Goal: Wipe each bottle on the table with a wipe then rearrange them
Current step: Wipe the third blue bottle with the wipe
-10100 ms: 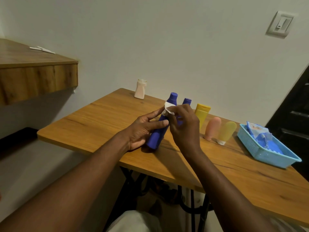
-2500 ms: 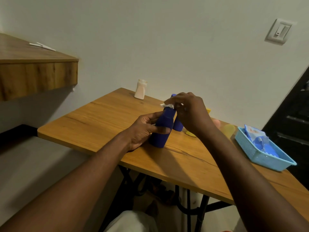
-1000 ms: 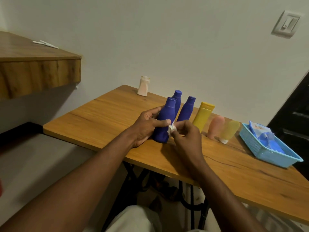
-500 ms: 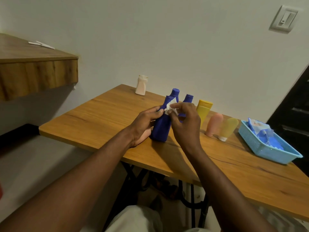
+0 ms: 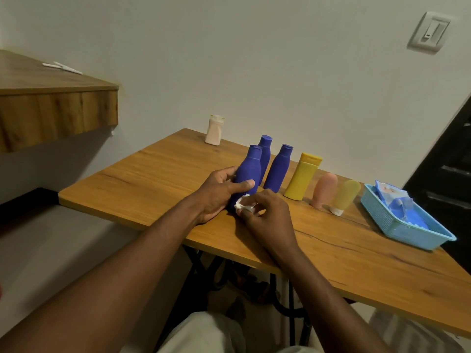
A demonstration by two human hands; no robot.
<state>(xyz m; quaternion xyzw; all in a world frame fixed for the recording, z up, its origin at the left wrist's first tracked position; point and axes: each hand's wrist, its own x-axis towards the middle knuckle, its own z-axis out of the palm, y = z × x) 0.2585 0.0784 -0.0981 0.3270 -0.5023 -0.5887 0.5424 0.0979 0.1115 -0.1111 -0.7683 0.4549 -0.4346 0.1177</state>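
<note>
My left hand [image 5: 216, 192] grips a blue bottle [image 5: 248, 170] that stands on the wooden table [image 5: 158, 174]. My right hand [image 5: 265, 212] pinches a small white wipe [image 5: 242, 201] against the bottle's base. Behind it stand two more blue bottles, one at the back [image 5: 265, 151] and one to the right [image 5: 279, 169]. Further right in the row are a yellow tube [image 5: 303, 177], a pink tube [image 5: 323, 191] and a pale yellow tube [image 5: 344, 197]. A small white bottle [image 5: 214, 129] stands alone near the wall.
A light blue basket [image 5: 405, 230] holding a blue wipes packet [image 5: 392, 200] sits at the table's right end. A wooden shelf [image 5: 51, 103] juts out at the upper left. A dark door [image 5: 448, 169] is at the right, and the table's black metal legs [image 5: 293, 309] show below.
My right hand has moved the wipe down from the bottle's neck to its base. The bottle has been lowered and now stands upright on the table.
</note>
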